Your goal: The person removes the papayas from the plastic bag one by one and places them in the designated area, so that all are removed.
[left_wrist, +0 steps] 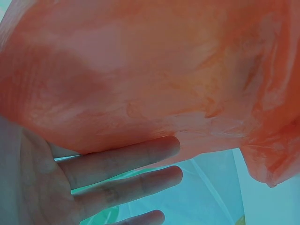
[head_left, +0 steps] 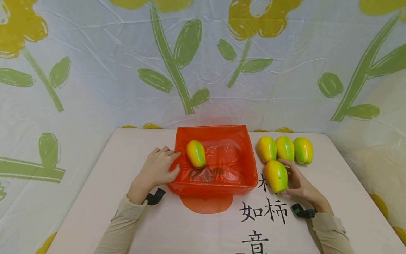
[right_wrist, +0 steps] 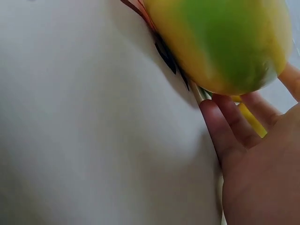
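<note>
A red plastic bag (head_left: 219,188) stands wide at the top on the table, with one yellow-green mango (head_left: 196,154) inside at its left. My left hand (head_left: 158,167) rests at the bag's left side, thumb and forefinger at the wall. Straight fingers (left_wrist: 126,159) lie along the red plastic in the left wrist view. To the right of the bag, my right hand (head_left: 299,181) holds another mango (head_left: 276,176) from its right side. The right wrist view shows fingers (right_wrist: 220,122) under this mango (right_wrist: 225,42) and part of the thumb at its right.
Three more mangoes (head_left: 285,149) lie in a row at the table's back right, just behind the held one. Black Chinese characters (head_left: 264,210) mark the pale tabletop (head_left: 165,229). A flower-printed sheet (head_left: 127,70) hangs behind the table.
</note>
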### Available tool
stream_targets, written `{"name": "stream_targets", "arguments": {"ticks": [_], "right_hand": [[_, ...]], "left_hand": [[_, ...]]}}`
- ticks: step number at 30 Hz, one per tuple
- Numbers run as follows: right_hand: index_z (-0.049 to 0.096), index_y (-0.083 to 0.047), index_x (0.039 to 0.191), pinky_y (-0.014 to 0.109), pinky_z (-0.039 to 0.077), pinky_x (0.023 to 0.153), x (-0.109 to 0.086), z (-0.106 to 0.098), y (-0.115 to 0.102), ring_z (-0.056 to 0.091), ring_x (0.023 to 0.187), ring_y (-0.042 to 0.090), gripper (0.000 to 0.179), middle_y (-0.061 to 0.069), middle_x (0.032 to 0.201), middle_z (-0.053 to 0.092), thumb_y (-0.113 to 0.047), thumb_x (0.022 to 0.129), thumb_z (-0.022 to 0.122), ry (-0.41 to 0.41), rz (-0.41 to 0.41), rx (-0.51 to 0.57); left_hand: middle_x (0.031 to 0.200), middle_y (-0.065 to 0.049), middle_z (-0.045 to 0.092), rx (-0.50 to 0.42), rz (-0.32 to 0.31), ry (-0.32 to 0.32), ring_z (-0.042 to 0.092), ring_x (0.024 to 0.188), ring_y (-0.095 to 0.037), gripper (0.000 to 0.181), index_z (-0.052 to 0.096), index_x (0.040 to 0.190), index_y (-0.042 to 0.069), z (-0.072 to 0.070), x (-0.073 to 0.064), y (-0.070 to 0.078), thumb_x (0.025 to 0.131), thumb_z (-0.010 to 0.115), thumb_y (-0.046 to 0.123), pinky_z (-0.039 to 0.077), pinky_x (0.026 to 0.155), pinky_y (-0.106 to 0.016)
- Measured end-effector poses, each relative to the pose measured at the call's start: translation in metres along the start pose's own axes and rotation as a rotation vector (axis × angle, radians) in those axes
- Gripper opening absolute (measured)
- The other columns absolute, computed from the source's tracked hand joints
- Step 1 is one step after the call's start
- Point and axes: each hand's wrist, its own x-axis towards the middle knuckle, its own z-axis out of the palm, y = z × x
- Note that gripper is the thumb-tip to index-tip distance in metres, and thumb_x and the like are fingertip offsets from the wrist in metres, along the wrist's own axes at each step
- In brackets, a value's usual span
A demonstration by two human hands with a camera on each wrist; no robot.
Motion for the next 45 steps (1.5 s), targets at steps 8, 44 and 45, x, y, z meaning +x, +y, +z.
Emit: {"name": "stream_targets", "arguments": {"ticks": [8, 44, 45], "right_hand": [[0.015, 0.0, 0.154, 0.014, 0.026, 0.101, -0.001, 0.001, 0.002, 0.033, 0.128, 0.015, 0.107, 0.01, 0.154, 0.02, 0.003, 0.067, 0.078, -0.011, -0.009, -0.002], [0.023, 0.012, 0.148, 0.015, 0.029, 0.108, 0.006, -0.013, -0.022, 0.034, 0.137, 0.021, 0.076, 0.019, 0.153, 0.028, 0.018, 0.08, 0.055, 0.015, -0.172, -0.036], [0.023, 0.012, 0.148, 0.016, 0.03, 0.108, 0.007, -0.013, -0.024, 0.035, 0.136, 0.021, 0.076, 0.016, 0.152, 0.03, 0.019, 0.079, 0.055, 0.018, -0.186, -0.032]], "left_hand": [[0.106, -0.01, 0.072, -0.004, 0.005, 0.008, 0.059, 0.096, -0.026, 0.042, 0.073, 0.117, 0.004, 0.003, -0.001, -0.001, 0.084, 0.06, 0.027, 0.047, 0.081, -0.042], [0.107, -0.01, 0.072, -0.008, 0.005, 0.009, 0.059, 0.095, -0.027, 0.042, 0.073, 0.117, 0.004, 0.0, -0.001, 0.0, 0.084, 0.06, 0.027, 0.047, 0.08, -0.042], [0.107, -0.01, 0.072, -0.01, 0.005, 0.01, 0.059, 0.095, -0.027, 0.042, 0.073, 0.117, 0.004, 0.0, -0.001, 0.0, 0.084, 0.06, 0.027, 0.047, 0.08, -0.042]]}}
